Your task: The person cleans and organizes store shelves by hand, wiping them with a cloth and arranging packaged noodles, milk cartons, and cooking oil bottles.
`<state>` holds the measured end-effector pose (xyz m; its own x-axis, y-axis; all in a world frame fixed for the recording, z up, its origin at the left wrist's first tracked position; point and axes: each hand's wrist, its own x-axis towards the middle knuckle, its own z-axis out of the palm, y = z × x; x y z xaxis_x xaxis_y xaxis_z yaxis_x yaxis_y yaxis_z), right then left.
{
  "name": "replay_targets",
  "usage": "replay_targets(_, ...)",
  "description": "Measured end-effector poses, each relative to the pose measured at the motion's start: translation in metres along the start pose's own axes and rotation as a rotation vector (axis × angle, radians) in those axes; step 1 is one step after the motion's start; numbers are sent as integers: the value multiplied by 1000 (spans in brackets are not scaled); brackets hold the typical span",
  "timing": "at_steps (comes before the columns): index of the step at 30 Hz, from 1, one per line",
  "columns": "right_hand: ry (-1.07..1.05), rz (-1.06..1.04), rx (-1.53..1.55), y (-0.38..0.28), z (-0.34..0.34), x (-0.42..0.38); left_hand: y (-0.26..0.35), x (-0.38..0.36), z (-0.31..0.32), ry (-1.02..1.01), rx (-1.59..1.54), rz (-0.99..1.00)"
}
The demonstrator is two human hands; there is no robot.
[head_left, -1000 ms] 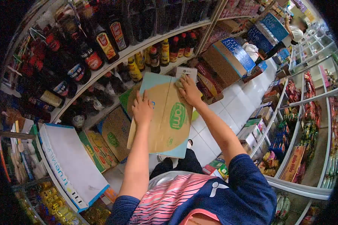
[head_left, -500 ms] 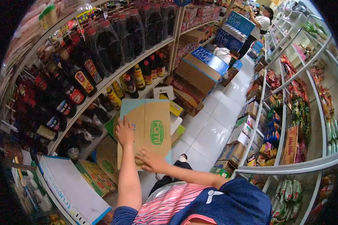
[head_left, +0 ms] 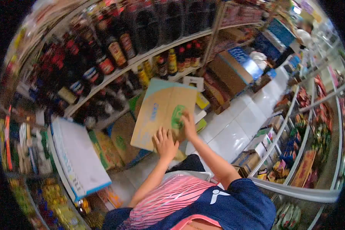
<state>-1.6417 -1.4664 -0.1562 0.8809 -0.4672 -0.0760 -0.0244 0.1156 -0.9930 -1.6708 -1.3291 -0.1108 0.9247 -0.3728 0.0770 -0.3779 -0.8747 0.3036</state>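
Observation:
A tan cardboard box (head_left: 157,109) with a teal edge and a green logo lies tilted in front of me. My left hand (head_left: 165,144) rests on its near edge with the fingers spread. Nearer its right side, my right hand (head_left: 188,126) touches the box beside the green logo, fingers apart but blurred. Neither hand is wrapped round anything. Behind the box, a yellow carton (head_left: 201,101) and a white carton (head_left: 194,83) show in part.
Shelves of dark bottles (head_left: 115,51) rise at the left. A white and blue carton (head_left: 78,153) stands lower left. Stacked boxes (head_left: 228,73) line the aisle, with tiled floor (head_left: 234,124) beside them. Glass-fronted shelves (head_left: 295,195) are at the right. A blurred person (head_left: 303,36) is far off.
The view has swung, shifting the scene to the right. The box now sits more tilted. My left hand has moved to its near edge, and my right hand to its right side.

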Motion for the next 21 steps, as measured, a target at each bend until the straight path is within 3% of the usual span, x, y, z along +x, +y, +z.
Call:
replay_targets(2, -20, -354, -483, -21, 3, 10, -11, -1, 4, 91, 41, 16)
replay_targets(3, -49, -348, -475, -22, 6, 8, -19, 3, 8, 89, 51, -12)
replay_targets(5, -123, -460, -840, -21, 14, 8, -42, 19, 13, 245, 94, -43)
replay_targets(6, -136, -463, -833, -20, 18, 8, -52, 31, 10, 247, 102, -55)
replay_targets(8, -164, -658, -1180, -17, 23, 5, -68, 56, 3, 216, 2, -137)
replay_targets(11, -188, -560, -1119, -19, 22, 4, -82, 76, -4, 71, 18, -109)
replay_targets(15, -171, -555, -1122, -13, 21, 7, -67, 42, -18, 179, -35, -38)
replay_targets(17, -174, -538, -1151, -16, 22, 6, -49, 20, -23, 294, 79, -96)
replay_targets(21, -165, -541, -1201, -16, 26, 7, -53, 9, -6, 216, 175, -233)
